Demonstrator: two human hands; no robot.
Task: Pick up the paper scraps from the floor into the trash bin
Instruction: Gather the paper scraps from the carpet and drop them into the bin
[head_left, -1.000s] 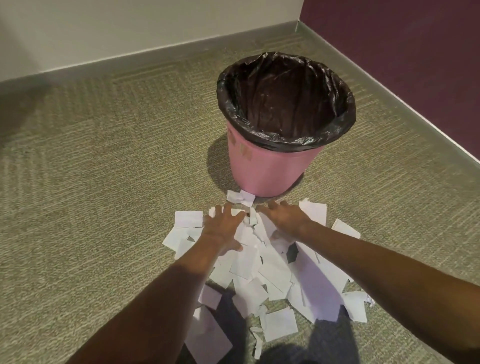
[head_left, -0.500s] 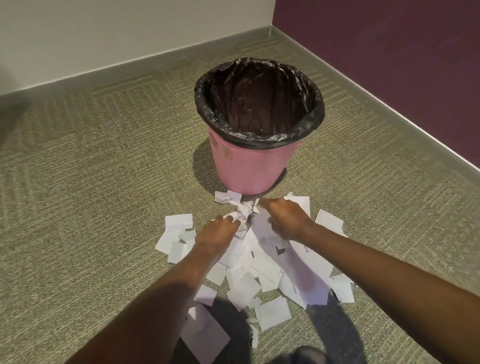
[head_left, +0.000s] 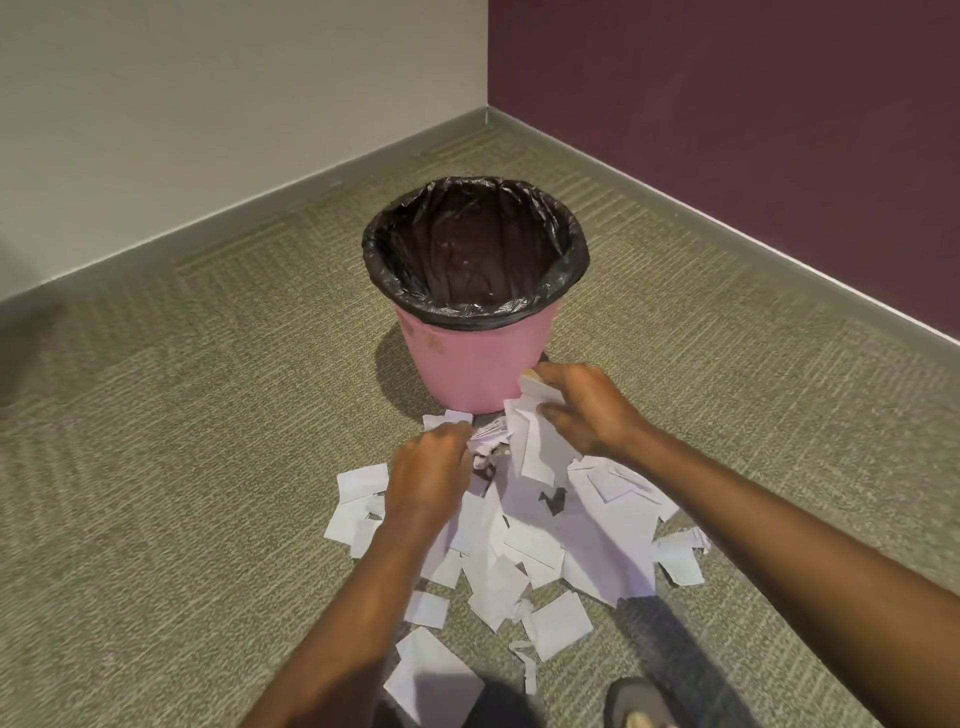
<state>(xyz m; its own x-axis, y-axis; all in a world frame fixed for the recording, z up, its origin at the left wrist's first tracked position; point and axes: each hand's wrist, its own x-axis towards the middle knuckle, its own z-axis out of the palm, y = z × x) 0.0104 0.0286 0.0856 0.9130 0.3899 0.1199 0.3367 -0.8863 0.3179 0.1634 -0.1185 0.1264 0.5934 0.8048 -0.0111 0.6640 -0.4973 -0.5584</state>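
A pink trash bin (head_left: 483, 358) lined with a black bag stands on the carpet in the room's corner, and its inside looks empty. White paper scraps (head_left: 550, 525) lie in a heap on the floor just in front of it. My left hand (head_left: 428, 475) is closed on a crumpled bunch of scraps at the heap's far edge. My right hand (head_left: 584, 408) grips several larger scraps, lifted a little off the floor beside the bin's base. Both hands hold the same gathered bundle between them.
A beige wall (head_left: 208, 130) runs behind the bin and a dark purple wall (head_left: 753, 104) to the right, meeting in a corner. Olive carpet (head_left: 182, 467) stretches to the left. A shoe tip (head_left: 639, 704) shows at the bottom edge.
Both hands went from lying flat on the heap to closing on scraps and lifting them toward the bin. The view tilted up, showing more of the walls.
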